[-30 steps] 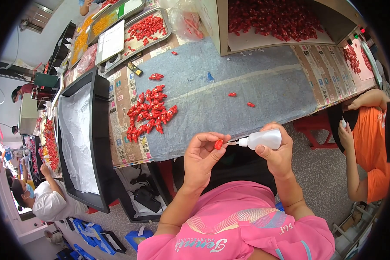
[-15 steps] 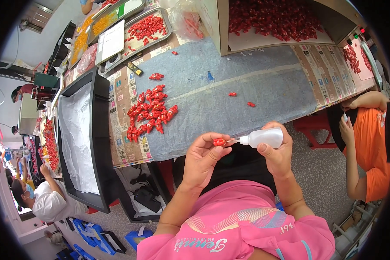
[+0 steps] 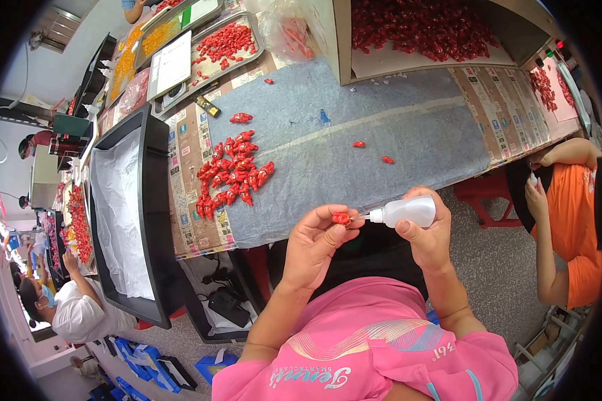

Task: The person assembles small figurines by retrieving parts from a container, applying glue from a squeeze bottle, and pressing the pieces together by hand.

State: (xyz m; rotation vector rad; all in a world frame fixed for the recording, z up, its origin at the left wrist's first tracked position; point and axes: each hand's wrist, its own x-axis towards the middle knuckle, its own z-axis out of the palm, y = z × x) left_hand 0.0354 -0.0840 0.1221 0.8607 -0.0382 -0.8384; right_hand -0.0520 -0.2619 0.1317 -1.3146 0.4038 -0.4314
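Observation:
Between thumb and fingers, my left hand (image 3: 316,242) pinches a small red plastic figure part (image 3: 342,218). My right hand (image 3: 429,232) is wrapped round a translucent white squeeze bottle (image 3: 408,212), held on its side. Its thin nozzle (image 3: 361,217) points left and meets the right side of the red part; whether it enters the part I cannot tell. Both hands are above my lap, just off the table's near edge. On the blue-grey table covering lies a pile of red figures (image 3: 231,172), beyond my left hand. Two small red pieces (image 3: 359,144) lie farther right.
A black tray lined with white paper (image 3: 124,214) stands at the left edge. Metal trays (image 3: 254,40) of red and yellow pieces sit at the far left. An open box (image 3: 346,47) of red pieces stands at the back. A person in orange (image 3: 575,214) works at right.
My left hand and the red part have shifted very slightly right and up. The bottle has moved a little left, and its nozzle stays against the part.

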